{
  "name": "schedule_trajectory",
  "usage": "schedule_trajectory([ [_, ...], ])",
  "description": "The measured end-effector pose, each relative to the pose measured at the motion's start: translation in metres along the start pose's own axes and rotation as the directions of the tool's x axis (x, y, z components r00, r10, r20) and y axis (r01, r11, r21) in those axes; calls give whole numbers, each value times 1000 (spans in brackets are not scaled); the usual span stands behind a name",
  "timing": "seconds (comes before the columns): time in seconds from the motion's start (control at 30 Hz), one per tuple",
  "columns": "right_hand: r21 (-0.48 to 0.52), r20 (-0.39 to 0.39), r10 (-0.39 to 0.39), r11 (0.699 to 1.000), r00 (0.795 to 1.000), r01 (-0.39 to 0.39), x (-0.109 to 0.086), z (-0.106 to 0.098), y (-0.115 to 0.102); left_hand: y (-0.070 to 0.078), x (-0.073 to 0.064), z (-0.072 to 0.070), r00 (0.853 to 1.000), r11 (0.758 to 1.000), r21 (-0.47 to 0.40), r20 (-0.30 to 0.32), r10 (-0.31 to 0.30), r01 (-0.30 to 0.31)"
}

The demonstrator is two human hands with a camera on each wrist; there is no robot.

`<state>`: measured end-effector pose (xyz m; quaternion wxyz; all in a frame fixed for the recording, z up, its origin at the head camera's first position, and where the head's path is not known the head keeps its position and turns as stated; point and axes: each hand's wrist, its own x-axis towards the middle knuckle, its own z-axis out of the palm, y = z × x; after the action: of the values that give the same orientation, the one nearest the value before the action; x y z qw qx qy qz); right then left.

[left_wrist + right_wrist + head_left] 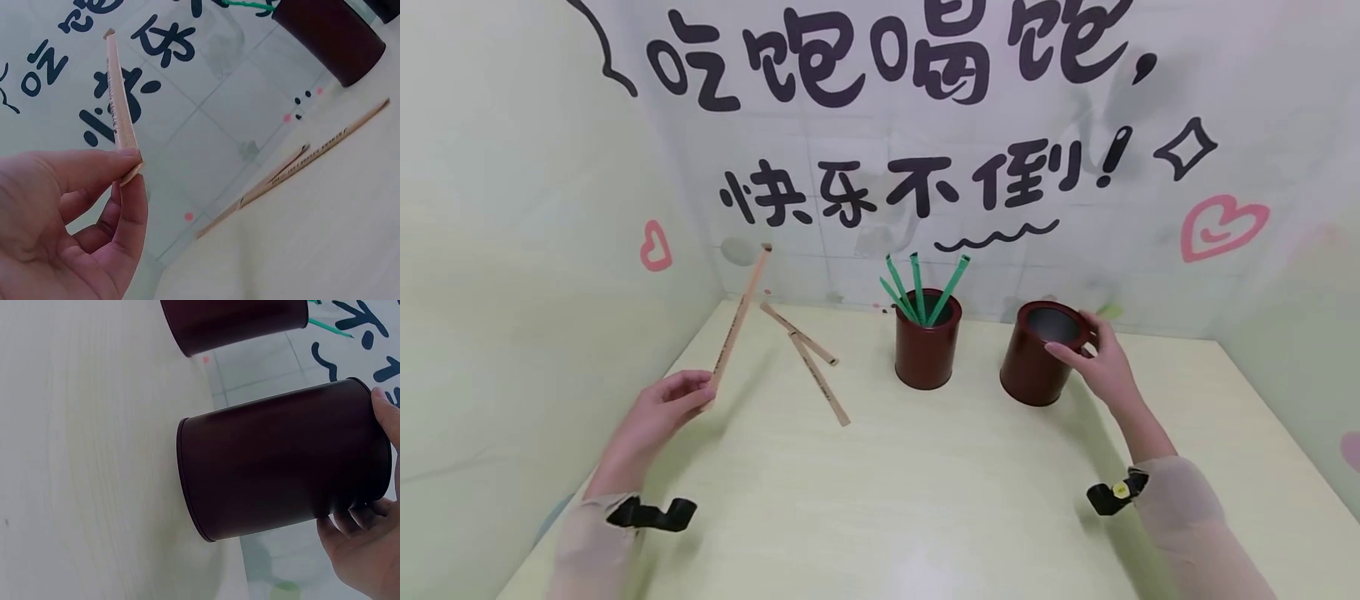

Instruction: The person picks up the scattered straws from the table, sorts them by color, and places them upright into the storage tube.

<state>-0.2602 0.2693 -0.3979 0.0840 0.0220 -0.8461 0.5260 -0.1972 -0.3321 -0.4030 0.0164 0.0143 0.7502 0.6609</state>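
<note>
Nearest camera: pale sleeves (1195, 533) and black wrist cameras (651, 514), above the near part of the tabletop (910, 492). Left grip (658, 417): closed to a pinch, thumb against fingers, on the lower end of a brown paper stick (737, 321). Stick slanting up, clear of the tabletop, near its left edge. Right grip (1105, 367): spread wide, thumb and fingers curled round the rim of the right cup (1037, 367), toward the far edge, right of middle. Leaning slightly in head view; can't tell if fully seated. No stick showing inside. Left cup (925, 358): upright near the far edge, green sticks (917, 287) in it. Two loose brown sticks (820, 379) toward the far left corner, overlapping at one end. Step in hand, probably: stick picked up, not yet in a cup. For the next move, likely: level and steady the right cup, carry the stick across clear of the green ones, lower end into the mouth.
</note>
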Motion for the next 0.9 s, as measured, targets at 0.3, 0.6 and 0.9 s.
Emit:
schedule_trajectory([
  [0.3,13,49,-5,1000,999,4,0,21,-11,25,30,56,990,989,-117,92,105,-94],
  [0.6,17,85,14,1000,996,-16,1,37,-19,51,59,114,988,995,-63,125,90,-83],
  [0.9,41,83,2,999,997,-6,-2,44,-24,67,84,162,973,988,-28,172,154,-151],
])
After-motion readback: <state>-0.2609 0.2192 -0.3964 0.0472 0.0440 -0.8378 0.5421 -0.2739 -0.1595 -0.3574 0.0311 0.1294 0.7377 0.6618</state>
